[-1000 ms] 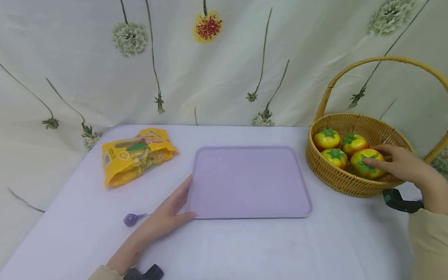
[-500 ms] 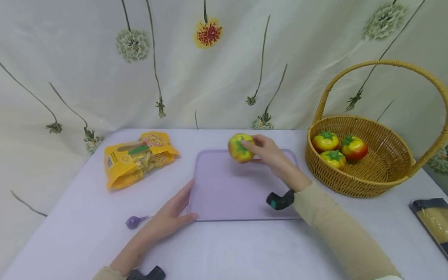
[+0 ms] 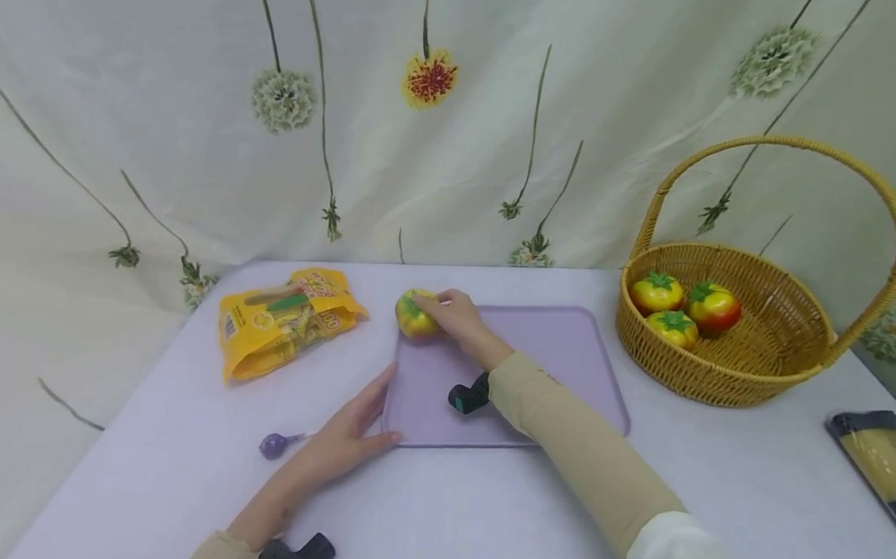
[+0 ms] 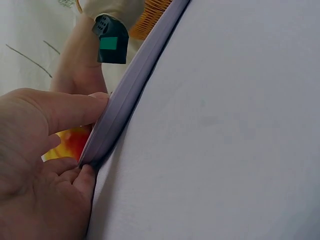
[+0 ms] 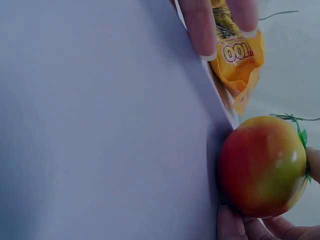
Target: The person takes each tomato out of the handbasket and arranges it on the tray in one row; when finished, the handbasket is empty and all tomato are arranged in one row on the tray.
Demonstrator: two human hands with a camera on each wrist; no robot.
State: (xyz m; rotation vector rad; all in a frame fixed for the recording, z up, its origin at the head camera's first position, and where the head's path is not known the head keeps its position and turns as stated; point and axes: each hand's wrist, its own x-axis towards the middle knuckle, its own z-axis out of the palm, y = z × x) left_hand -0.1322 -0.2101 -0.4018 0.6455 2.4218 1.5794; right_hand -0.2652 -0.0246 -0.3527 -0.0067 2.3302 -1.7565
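Observation:
In the head view, the lilac tray [image 3: 564, 366] lies flat mid-table. My left hand [image 3: 355, 429] holds its near left corner, thumb at the front edge and fingers along the left side. The left wrist view has this hand [image 4: 40, 150] at the raised rim. My right hand [image 3: 461, 321] reaches across and grips a yellow-red tomato [image 3: 414, 318] with a green leafy top, over the tray's far left corner. Seen from the right wrist, the tomato [image 5: 262, 167] is right at the tray's surface, fingers below it and thumb at its leaves.
At right, a wicker basket [image 3: 773, 340] with a tall handle contains several tomatoes [image 3: 712, 305]. An opened yellow candy bag [image 3: 288, 320] lies left of the tray. A purple lollipop [image 3: 275, 444] is beside my left forearm. A clear packet [image 3: 892, 469] lies at the right edge.
My right hand took one tomato from the basket and carried it leftward over the tray to its far left corner. The left hand stays at the tray's edge.

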